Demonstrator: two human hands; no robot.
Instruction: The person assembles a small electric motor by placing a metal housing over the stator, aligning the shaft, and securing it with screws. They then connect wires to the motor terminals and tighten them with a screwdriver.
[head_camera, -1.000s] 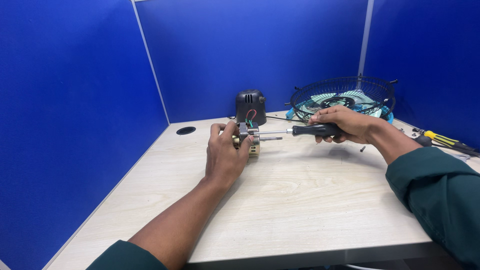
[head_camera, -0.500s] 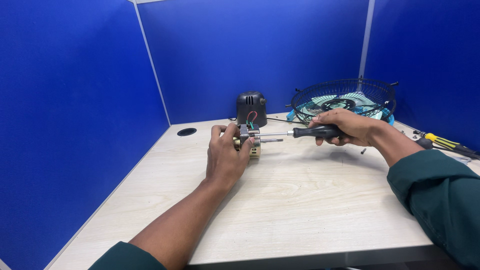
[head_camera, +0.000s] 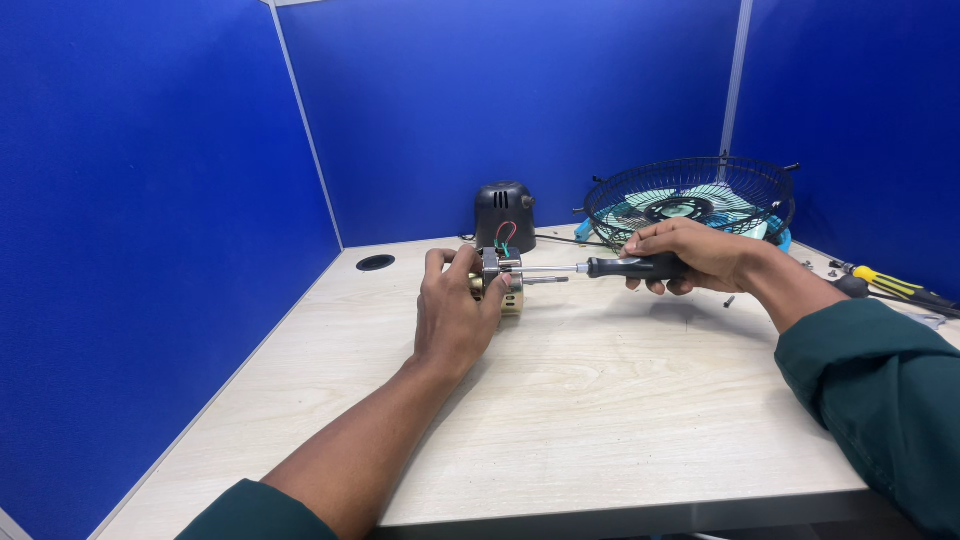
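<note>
Head view, frame centre: left hand (head_camera: 455, 318) clamps the small metal fan motor (head_camera: 499, 281) while right hand (head_camera: 700, 255), wrapped round the black-handled screwdriver (head_camera: 610, 268), is judged mid-screw, needing steady tip alignment next.

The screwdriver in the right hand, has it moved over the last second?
No. The screwdriver still lies level, its tip at the small motor, in the same spot before the black housing and the fan cage.
</note>
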